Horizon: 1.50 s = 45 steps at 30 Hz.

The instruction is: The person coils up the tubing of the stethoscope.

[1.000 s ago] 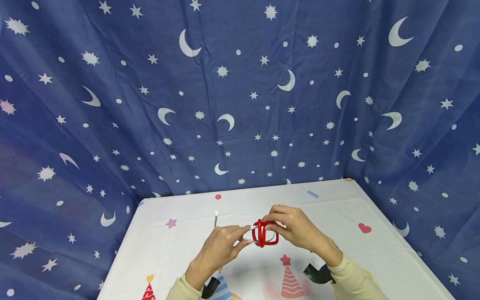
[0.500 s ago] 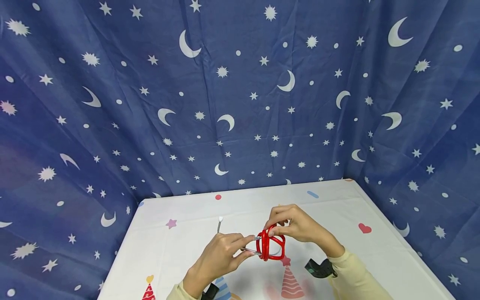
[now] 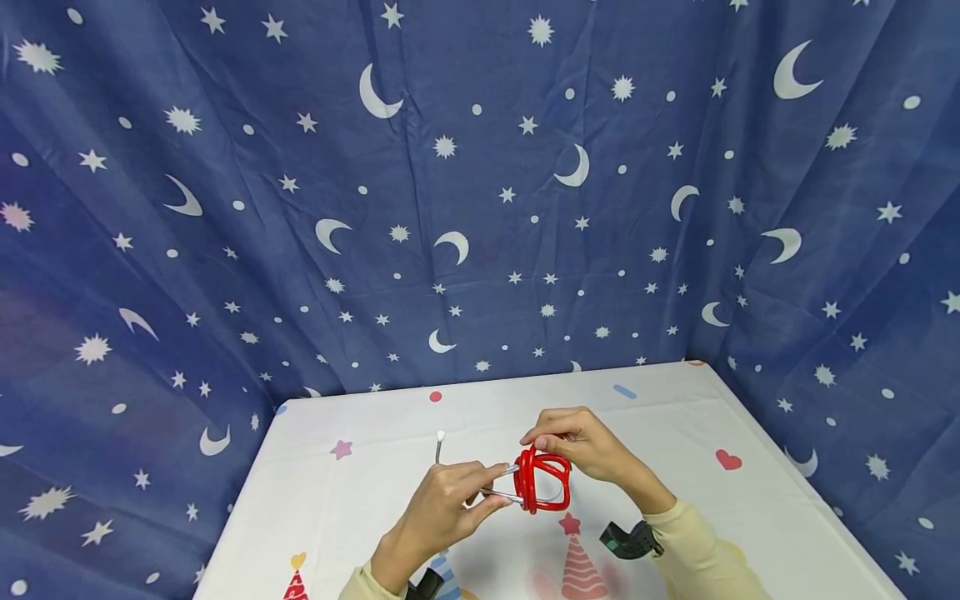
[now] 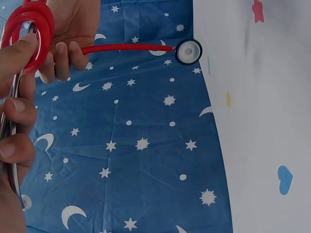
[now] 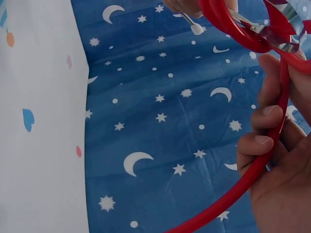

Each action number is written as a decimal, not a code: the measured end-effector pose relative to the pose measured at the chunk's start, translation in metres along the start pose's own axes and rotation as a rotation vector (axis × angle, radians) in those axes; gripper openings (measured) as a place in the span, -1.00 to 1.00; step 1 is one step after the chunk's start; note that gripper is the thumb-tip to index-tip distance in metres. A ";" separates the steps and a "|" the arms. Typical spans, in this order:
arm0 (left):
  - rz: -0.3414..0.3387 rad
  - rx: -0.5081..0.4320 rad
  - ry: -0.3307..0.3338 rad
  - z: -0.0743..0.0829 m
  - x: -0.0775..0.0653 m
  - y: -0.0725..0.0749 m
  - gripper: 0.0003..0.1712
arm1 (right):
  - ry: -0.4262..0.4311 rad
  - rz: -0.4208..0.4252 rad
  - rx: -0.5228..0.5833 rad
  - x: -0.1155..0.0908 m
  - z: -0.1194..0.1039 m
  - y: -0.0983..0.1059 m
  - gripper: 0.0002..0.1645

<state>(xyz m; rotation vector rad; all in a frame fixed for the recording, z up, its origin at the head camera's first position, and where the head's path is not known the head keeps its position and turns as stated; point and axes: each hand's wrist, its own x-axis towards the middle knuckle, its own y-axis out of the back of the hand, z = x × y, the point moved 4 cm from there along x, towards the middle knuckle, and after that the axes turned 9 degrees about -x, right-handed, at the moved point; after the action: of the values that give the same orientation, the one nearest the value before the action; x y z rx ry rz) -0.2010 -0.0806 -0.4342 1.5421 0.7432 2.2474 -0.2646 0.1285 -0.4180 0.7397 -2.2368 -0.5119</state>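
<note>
A stethoscope with glossy red tubing (image 3: 528, 483) is held up over the table, its tubing wound in several turns around its metal ear tubes. My left hand (image 3: 450, 507) grips those metal tubes between thumb and fingers, left of the coil. One white ear tip (image 3: 440, 437) sticks up behind this hand. At the top of the coil, my right hand (image 3: 583, 443) pinches the red tubing. The right wrist view has a length of tube (image 5: 243, 182) running through the right hand's curled fingers (image 5: 265, 116). The round chest piece (image 4: 188, 51) hangs from the tube's free end in the left wrist view.
The table (image 3: 660, 433) has a white cloth printed with party hats, stars and hearts. Blue curtains (image 3: 480, 208) with moons and stars enclose the back and both sides. Dark wrist straps (image 3: 630, 540) sit over cream sleeves.
The coil has shifted slightly right and toward me, tilting a little. My right fingers have moved from over the coil's right loop to its top; the left hand keeps its grip.
</note>
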 end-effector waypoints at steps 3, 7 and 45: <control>0.009 -0.043 0.032 -0.002 -0.002 0.000 -0.62 | -0.027 0.018 -0.016 -0.001 0.003 -0.001 -0.77; 0.032 -0.087 0.058 -0.003 -0.002 0.002 -0.60 | -0.049 0.053 -0.032 -0.001 0.004 -0.002 -0.79; 0.382 -0.122 0.365 -0.028 -0.013 0.005 -0.60 | -0.298 0.214 -0.093 -0.010 -0.013 -0.037 -0.75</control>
<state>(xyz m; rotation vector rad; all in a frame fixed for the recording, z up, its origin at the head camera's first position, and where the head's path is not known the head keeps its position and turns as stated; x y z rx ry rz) -0.2218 -0.0983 -0.4495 1.3205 0.4099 2.8450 -0.2362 0.1050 -0.4343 0.3888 -2.5100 -0.6489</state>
